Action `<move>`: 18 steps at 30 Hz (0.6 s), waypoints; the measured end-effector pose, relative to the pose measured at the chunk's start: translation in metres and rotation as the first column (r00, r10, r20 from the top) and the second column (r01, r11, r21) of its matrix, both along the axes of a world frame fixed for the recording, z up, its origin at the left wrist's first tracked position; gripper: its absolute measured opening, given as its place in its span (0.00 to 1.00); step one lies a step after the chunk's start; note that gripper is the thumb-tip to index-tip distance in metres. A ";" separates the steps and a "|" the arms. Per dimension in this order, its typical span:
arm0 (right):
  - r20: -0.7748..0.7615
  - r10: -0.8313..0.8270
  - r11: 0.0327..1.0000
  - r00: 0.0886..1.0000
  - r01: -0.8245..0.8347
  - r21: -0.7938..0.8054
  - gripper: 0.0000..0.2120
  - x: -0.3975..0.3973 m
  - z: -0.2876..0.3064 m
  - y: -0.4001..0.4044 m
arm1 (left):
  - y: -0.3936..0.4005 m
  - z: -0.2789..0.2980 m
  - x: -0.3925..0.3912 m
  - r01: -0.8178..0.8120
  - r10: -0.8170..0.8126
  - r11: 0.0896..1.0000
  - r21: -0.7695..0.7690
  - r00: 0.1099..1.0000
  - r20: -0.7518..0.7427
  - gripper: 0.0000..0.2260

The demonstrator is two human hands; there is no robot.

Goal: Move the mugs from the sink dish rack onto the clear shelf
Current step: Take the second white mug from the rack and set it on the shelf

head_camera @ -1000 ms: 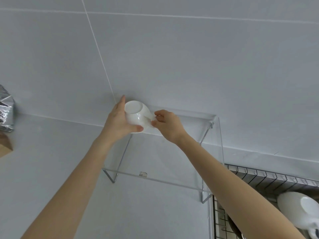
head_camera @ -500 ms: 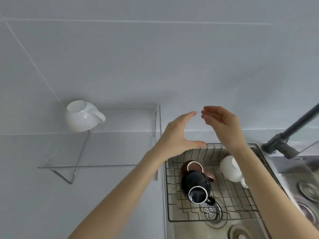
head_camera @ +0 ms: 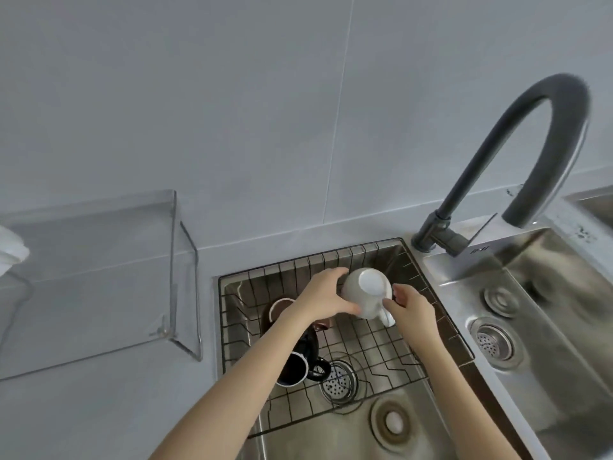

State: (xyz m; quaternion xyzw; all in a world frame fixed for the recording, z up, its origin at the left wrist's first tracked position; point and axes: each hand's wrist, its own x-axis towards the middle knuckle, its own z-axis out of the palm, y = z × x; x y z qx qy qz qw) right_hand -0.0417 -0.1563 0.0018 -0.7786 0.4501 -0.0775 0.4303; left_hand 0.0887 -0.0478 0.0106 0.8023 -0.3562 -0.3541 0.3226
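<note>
- Two bare hands meet on a white mug [head_camera: 365, 290] at the back of the sink dish rack [head_camera: 391, 343], which sits inside the left sink basin.
- The left hand [head_camera: 323, 297] cups the mug's left side, its fingers curled around the body and the thumb pressed along the lower edge.
- The right hand [head_camera: 409, 305] grips the mug from the right, next to the handle, its fingertips resting on the wall just above that handle.
- The white mug is tipped over, its flat base turned up toward the camera and the handle pointing down and to the right; whether it touches the rack wires cannot be told.
- One brown mug [head_camera: 282, 310] lies in the rack to the left, partly hidden behind the left forearm, showing a pale rim.
- One black mug [head_camera: 297, 366] lies in front of the brown one, its white-rimmed mouth facing the camera and its handle beside the drain strainer [head_camera: 338, 381].
- The clear shelf [head_camera: 99, 260] stands on the counter well to the left of the sink, against the tiled wall.
- Another white mug [head_camera: 10, 254] sits on that shelf, cut off by the left edge of the view.
- The dark curved faucet [head_camera: 517, 154] rises behind the sink between the two basins.
</note>
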 end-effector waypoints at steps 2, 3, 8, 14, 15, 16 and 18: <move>-0.049 0.004 1.000 0.999 -0.003 0.009 0.18 -0.002 -0.017 -0.005 | -0.012 -0.013 -0.003 0.009 -0.009 1.000 0.018 1.000 -0.014 0.36; -0.059 0.010 1.000 0.998 -0.009 0.016 0.18 -0.002 -0.024 -0.005 | -0.014 -0.017 -0.005 0.009 -0.009 1.000 0.024 1.000 -0.015 0.36; -0.037 -0.031 0.998 0.999 0.033 0.045 0.18 -0.004 -0.047 -0.010 | -0.033 -0.032 -0.008 -0.023 0.022 1.000 -0.008 0.999 -0.034 0.36; -0.012 -0.032 0.999 0.999 0.032 0.002 0.12 -0.004 -0.052 -0.008 | -0.037 -0.038 -0.010 -0.083 0.083 0.997 -0.003 0.996 -0.033 0.34; 0.001 -0.035 0.999 0.999 0.035 0.004 0.11 -0.003 -0.051 -0.006 | -0.037 -0.038 -0.009 -0.090 0.090 0.996 -0.005 0.996 -0.017 0.34; 0.014 -0.039 0.999 0.999 0.038 0.007 0.11 -0.003 -0.049 -0.005 | -0.036 -0.036 -0.009 -0.093 0.093 0.996 -0.008 0.996 0.002 0.33; 0.047 -0.038 0.999 0.998 0.038 0.017 0.11 -0.002 -0.041 -0.001 | -0.031 -0.029 -0.007 -0.103 0.104 0.994 -0.026 0.994 0.045 0.33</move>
